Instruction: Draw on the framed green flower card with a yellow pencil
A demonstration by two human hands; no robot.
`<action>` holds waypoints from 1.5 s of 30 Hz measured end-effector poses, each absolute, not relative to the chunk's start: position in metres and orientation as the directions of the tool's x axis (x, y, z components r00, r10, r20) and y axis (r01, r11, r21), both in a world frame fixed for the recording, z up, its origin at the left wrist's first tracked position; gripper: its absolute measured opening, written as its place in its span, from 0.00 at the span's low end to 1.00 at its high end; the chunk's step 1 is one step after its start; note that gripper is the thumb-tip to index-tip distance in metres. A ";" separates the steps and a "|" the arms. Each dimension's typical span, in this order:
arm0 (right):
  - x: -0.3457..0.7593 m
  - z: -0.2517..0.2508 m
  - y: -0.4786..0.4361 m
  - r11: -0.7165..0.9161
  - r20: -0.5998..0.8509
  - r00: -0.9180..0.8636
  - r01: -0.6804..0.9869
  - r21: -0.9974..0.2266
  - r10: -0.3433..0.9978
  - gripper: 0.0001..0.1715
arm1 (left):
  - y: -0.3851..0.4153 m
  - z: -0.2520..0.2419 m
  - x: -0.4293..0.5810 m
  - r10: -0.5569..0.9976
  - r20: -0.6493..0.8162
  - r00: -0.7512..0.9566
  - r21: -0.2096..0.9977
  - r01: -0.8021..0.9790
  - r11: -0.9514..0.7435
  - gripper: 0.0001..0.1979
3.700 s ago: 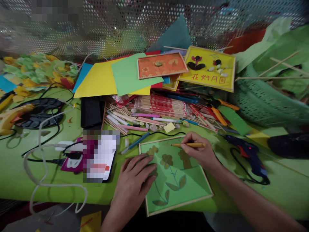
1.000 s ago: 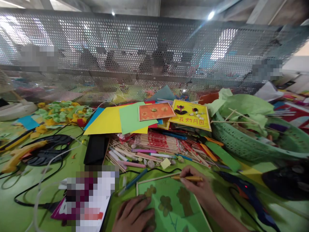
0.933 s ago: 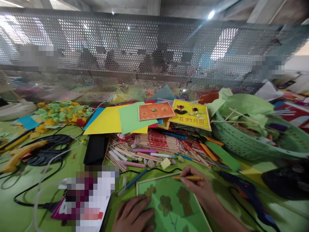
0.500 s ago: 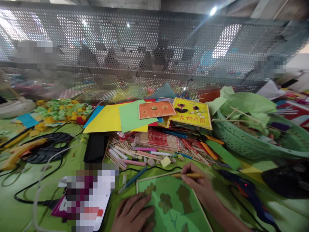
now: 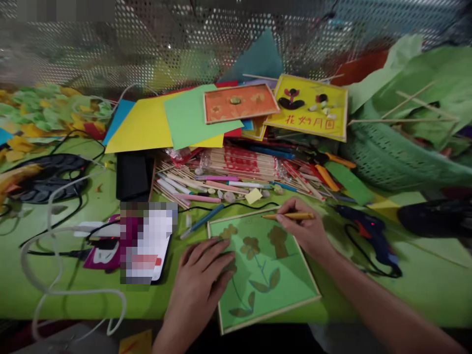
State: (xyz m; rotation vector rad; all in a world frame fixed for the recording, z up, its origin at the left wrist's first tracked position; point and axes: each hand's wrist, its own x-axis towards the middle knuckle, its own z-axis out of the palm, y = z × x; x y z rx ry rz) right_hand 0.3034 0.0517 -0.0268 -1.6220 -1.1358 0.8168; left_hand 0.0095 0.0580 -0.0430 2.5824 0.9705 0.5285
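A green card (image 5: pixel 283 290) with a pale stick frame lies on the green table, showing brown flowers and leaves with thin drawn stems. My left hand (image 5: pixel 208 268) rests with fingers spread on the card's left edge. Pinched in my right hand (image 5: pixel 300 223) is a yellow-brown pencil or pen (image 5: pixel 271 216), its tip pointing left over the card's upper part. Whether the tip touches the card cannot be told. A blue pen (image 5: pixel 208 219) lies beyond my left hand.
Sticks and markers (image 5: pixel 206 199) lie behind the card, below framed pictures (image 5: pixel 313 105) and coloured paper (image 5: pixel 140 125). At the left are a phone (image 5: pixel 158 246), cables and a black palette (image 5: pixel 51 187); at the right, a glue gun (image 5: pixel 372 236) and a green basket (image 5: pixel 387 157).
The view has tilted downward, so the table appears higher and the card's lower edge now shows. Both hands keep about the same places on the card.
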 end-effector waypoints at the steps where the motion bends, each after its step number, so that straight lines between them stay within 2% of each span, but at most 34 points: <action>1: 0.303 -0.027 0.051 -0.106 0.002 0.339 0.299 -0.948 0.941 0.08 | 0.058 -0.042 0.009 0.678 0.222 0.701 0.425 0.556 -0.714 0.14; 7: 0.301 -0.024 0.050 -0.095 0.015 0.330 0.317 -0.944 0.944 0.07 | 0.058 -0.038 0.012 0.685 0.254 0.683 0.438 0.550 -0.711 0.13; 15: 0.301 -0.025 0.050 -0.118 -0.005 0.320 0.335 -0.935 0.947 0.07 | 0.057 -0.039 0.010 0.690 0.211 0.692 0.428 0.569 -0.702 0.14; 32: 0.302 -0.025 0.051 -0.071 0.051 0.339 0.338 -0.938 0.940 0.06 | 0.056 -0.038 0.011 0.702 0.210 0.680 0.454 0.568 -0.686 0.14; 39: 0.300 -0.020 0.053 -0.100 0.011 0.330 0.318 -0.943 0.944 0.07 | 0.057 -0.038 0.012 0.690 0.227 0.687 0.458 0.549 -0.699 0.14; 45: 0.301 -0.023 0.053 -0.097 0.025 0.317 0.364 -0.926 0.948 0.06 | 0.057 -0.038 0.012 0.690 0.224 0.689 0.456 0.551 -0.699 0.15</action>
